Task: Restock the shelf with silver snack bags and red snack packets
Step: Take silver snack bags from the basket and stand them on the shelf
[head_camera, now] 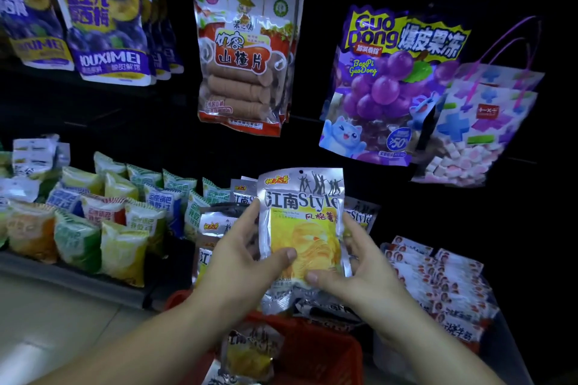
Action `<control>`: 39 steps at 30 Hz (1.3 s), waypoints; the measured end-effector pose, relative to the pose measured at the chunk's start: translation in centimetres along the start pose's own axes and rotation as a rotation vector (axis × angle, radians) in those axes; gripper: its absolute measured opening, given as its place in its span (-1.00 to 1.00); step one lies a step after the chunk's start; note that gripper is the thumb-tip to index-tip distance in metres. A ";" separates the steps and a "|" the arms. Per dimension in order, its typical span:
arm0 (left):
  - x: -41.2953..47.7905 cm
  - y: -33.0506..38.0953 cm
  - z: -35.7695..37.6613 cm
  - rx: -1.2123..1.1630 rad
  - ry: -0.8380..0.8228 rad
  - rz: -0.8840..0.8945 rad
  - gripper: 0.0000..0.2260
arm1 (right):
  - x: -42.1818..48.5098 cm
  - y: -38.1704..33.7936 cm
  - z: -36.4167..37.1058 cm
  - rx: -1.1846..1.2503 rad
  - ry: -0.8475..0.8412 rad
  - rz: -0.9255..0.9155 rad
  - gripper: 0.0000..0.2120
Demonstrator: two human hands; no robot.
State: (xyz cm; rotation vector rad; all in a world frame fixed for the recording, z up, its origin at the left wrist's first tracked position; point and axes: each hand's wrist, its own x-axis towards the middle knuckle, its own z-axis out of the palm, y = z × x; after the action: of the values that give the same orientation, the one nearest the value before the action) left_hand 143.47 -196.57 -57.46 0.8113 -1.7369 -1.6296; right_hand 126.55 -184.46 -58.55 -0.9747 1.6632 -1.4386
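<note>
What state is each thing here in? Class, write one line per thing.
silver snack bag: upright, held in both hands.
left hand: pinches the bag's left edge.
right hand: holds the bag's right edge.
red basket: below the hands, partly filled.
red snack packets: lying stacked, at right.

A silver snack bag point(301, 222) with a yellow chip picture stands upright, front to the camera, gripped at its sides by the left hand point(247, 247) and right hand point(353, 262). More silver bags point(215, 225) lean just behind it. Red snack packets point(438, 284) lie in overlapping rows to the right.
</note>
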 end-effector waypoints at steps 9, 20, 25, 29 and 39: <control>-1.3 0.6 -0.6 0.072 -0.279 -0.113 0.01 | -0.3 -0.7 -1.1 -0.120 0.085 -0.021 0.04; -1.1 1.9 -2.6 0.118 -0.317 -0.079 -0.10 | -1.0 -1.5 -2.9 -0.315 -0.034 0.084 0.00; -1.9 1.1 -1.1 0.030 -0.174 -0.078 -0.32 | -1.1 -1.6 -3.0 -0.235 0.005 0.047 -0.30; -2.2 1.0 -0.1 0.003 -0.176 -0.083 -0.65 | -2.0 -1.9 -2.3 -0.370 -0.086 0.007 -0.16; -3.3 -1.1 3.6 0.246 -0.097 0.207 -0.59 | -1.8 -1.2 0.6 -0.139 0.049 -0.188 -0.41</control>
State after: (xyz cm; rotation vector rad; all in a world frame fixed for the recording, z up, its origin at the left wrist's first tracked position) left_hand 142.74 -191.76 -58.86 0.6451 -2.0450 -1.3562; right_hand 128.01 -183.29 -57.35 -1.2099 1.7646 -1.4938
